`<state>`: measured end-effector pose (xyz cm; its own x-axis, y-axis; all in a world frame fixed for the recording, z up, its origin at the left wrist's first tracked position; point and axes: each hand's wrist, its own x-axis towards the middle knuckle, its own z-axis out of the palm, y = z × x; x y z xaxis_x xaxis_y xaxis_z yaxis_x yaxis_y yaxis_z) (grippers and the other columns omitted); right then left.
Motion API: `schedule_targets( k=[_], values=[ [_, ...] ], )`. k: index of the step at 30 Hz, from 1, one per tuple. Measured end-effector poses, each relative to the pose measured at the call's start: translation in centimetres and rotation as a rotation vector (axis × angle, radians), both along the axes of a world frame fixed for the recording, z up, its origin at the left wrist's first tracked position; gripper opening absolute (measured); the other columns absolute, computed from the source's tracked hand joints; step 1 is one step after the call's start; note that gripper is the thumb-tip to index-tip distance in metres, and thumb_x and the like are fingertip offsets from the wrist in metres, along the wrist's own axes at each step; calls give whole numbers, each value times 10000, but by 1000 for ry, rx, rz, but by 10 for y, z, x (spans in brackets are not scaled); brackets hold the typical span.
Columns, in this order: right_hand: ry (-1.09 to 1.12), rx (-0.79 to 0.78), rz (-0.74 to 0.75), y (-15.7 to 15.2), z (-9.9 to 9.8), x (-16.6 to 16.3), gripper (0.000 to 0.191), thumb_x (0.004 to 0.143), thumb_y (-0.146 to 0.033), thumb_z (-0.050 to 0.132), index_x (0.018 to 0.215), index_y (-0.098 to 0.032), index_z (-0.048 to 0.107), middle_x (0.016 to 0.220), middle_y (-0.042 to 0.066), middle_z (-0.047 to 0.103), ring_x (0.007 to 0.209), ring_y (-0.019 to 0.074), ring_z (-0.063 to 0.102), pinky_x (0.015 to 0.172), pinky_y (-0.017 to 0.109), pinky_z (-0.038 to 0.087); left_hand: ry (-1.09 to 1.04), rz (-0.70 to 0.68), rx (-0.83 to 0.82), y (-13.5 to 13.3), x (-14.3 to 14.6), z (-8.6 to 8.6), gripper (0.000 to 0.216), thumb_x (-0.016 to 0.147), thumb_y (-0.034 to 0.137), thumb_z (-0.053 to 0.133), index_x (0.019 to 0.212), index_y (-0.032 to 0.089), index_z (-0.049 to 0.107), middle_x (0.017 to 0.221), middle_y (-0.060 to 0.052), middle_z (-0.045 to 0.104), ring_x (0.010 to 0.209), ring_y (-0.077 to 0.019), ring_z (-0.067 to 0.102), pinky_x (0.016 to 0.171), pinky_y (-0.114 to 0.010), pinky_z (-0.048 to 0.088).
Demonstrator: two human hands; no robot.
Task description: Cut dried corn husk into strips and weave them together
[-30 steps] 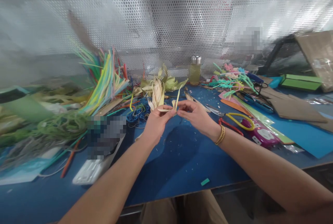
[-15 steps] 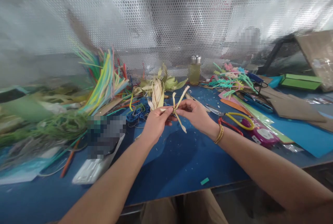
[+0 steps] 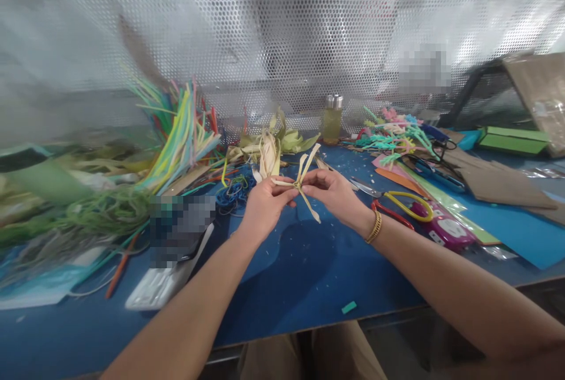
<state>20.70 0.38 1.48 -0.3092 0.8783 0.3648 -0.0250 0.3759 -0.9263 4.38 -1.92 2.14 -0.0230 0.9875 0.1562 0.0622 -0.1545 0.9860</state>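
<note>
Between my two hands, above the table, is a small knotted piece of pale corn husk strips (image 3: 310, 206), its ends sticking out to the top, the left and the lower right. My left hand (image 3: 263, 206) pinches it from the left with thumb and fingers. From the right, my right hand (image 3: 331, 193) is closed on it, thumb and forefinger near the knot. The exact grip at the knot is partly hidden by the fingers. Just behind my left hand lies a bundle of dried corn husks (image 3: 269, 156), with greener husks (image 3: 295, 140) beyond it.
Scissors (image 3: 408, 205) with yellow and red handles lie right of my right hand, by a magenta case (image 3: 448, 230). Left are a phone (image 3: 183, 233), blue string (image 3: 238, 190) and colourful stems (image 3: 180, 133). A lidded jar (image 3: 332, 121) stands before a perforated metal screen (image 3: 300, 45).
The husk piece has turned slightly in my fingers, and one strip now lies across the top of my left fingers. Both hands stay close together around the knot.
</note>
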Motion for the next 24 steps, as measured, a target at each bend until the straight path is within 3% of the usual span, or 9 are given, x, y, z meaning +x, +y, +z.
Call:
schedule_targets(
  k=[14,18,21,24],
  values=[
    [25,-80,-86,1,-3,0,296,730,-239,718,990,-171,594,810,33,680,732,132,648,677,282,526,32,-53,14,2,-2,-7,252,675,369,776,823,165,758,599,-2,617,497,-95,464,488,-242,343],
    [-78,143,-190,2,0,4,334,730,-251,735,1028,-191,596,864,36,669,772,144,631,725,304,516,34,-39,19,2,-2,-7,259,673,397,771,808,176,760,619,-9,629,517,-103,462,500,-245,334],
    [-186,327,-278,1,4,7,153,763,-294,719,864,-203,647,857,29,656,764,142,583,731,303,481,76,-55,27,1,-2,-7,234,685,394,759,778,180,756,644,-14,649,525,-104,452,518,-250,335],
    [-219,287,-283,0,7,6,189,824,-326,648,693,-194,615,731,7,617,688,129,534,674,283,436,111,-101,48,0,-1,-6,186,706,361,741,762,184,752,689,-21,672,592,-127,509,585,-267,382]
  ],
)
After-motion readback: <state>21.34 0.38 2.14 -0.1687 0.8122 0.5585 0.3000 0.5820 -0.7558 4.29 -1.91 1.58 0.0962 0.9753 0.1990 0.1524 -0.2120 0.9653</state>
